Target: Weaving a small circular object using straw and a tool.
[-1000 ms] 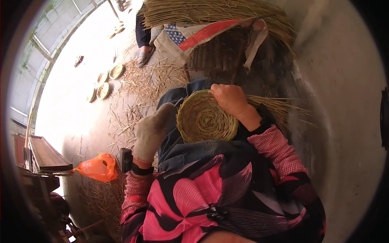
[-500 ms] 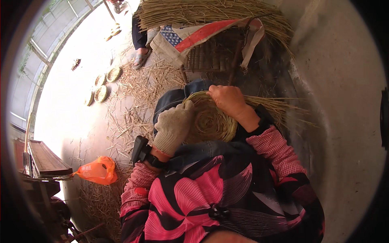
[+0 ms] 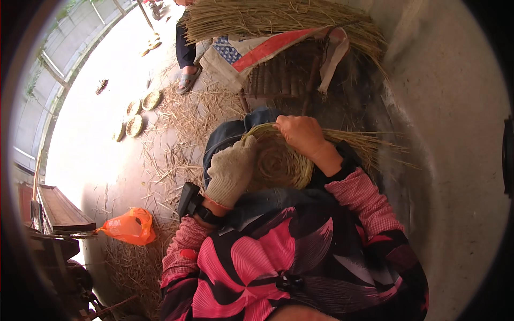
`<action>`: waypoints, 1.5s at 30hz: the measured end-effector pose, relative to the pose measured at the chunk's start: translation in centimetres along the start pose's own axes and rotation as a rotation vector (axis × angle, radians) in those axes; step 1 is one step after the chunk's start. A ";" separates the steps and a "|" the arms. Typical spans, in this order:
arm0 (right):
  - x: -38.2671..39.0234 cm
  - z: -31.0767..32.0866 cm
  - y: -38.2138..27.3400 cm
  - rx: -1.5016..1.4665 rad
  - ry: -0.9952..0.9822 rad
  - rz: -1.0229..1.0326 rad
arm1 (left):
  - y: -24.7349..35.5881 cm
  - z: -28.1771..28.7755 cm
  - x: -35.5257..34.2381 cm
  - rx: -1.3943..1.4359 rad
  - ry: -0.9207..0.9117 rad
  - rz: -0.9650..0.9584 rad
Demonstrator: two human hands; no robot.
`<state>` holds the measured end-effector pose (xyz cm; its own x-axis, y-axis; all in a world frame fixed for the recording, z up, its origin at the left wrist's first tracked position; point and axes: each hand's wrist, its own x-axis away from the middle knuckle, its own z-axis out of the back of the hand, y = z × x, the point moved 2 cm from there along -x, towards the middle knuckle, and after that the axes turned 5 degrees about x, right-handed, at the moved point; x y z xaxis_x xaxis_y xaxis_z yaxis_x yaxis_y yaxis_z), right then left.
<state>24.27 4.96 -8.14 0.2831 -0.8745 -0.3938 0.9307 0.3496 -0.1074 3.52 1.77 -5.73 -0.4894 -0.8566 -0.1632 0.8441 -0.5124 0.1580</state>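
Centre of frame, the woven straw basket [image 3: 277, 165], its upper rim [image 3: 261, 129] pinched by the gloved left hand [image 3: 233, 165] and bare right hand [image 3: 301, 135]! Either grip slackening could let those strands spring loose.

On our dark blue denim lap [image 3: 270, 199] we hold a round, shallow basket of woven tan straw [image 3: 277, 165]: our left hand, in a pale knitted glove [image 3: 231, 166], closes on the far left of its rim, our bare right hand [image 3: 302, 135] on the far right. Long loose tan straws [image 3: 369, 140] jut past our lap's right edge. Beyond its left edge, small round straw baskets [image 3: 134, 125] rest on the pale floor [image 3: 115, 168].
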 end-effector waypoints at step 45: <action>0.0 4.9 -1.3 0.049 0.277 0.250 | 3.6 3.1 2.1 0.076 -0.083 -0.244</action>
<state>24.19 2.86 -3.51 0.4355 -0.6380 -0.6351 0.8528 0.5183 0.0642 4.91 -2.05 -2.51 -0.6950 -0.7079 -0.1255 0.6819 -0.7044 0.1971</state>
